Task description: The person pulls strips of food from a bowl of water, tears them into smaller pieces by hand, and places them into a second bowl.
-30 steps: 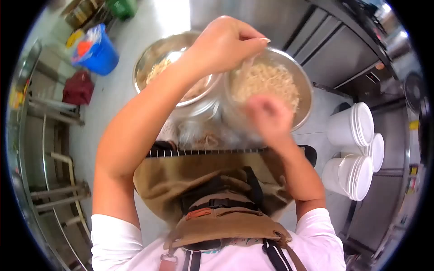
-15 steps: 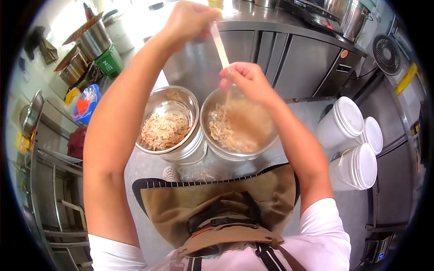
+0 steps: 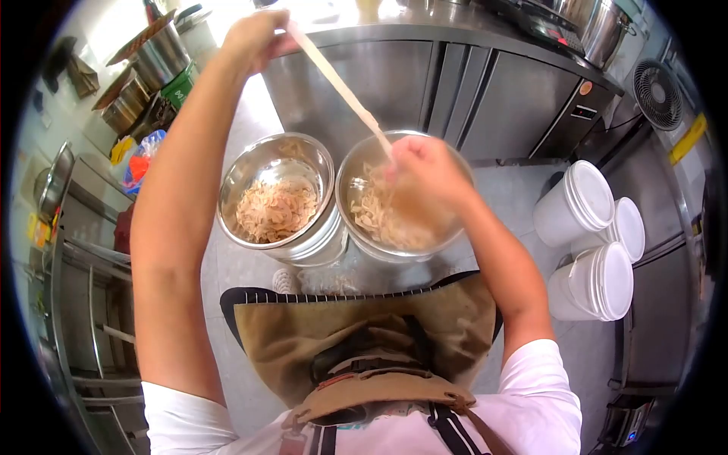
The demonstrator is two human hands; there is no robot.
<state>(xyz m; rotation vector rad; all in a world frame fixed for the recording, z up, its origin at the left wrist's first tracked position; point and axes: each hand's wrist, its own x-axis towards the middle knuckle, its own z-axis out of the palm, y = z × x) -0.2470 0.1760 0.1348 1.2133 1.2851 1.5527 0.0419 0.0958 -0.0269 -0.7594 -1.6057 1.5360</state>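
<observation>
A long, pale, flat strip stretches taut on a slant between my two hands; I cannot make out its exact kind. My left hand, raised high at the upper left, pinches its top end. Lower down, over the right bowl, my right hand has its fingers closed around the other end, slightly blurred. Under it, the right metal bowl holds cloudy liquid and pale strips. A pile of similar pale pieces lies in the left metal bowl.
The left bowl rests on a white bucket. Lidded white buckets stand on the floor at right. A steel counter runs ahead of me, with a fan to its right. Metal pots are at upper left.
My left hand has moved left and slightly down, and my right hand has moved down and right. More of the pale strip now shows between them.
</observation>
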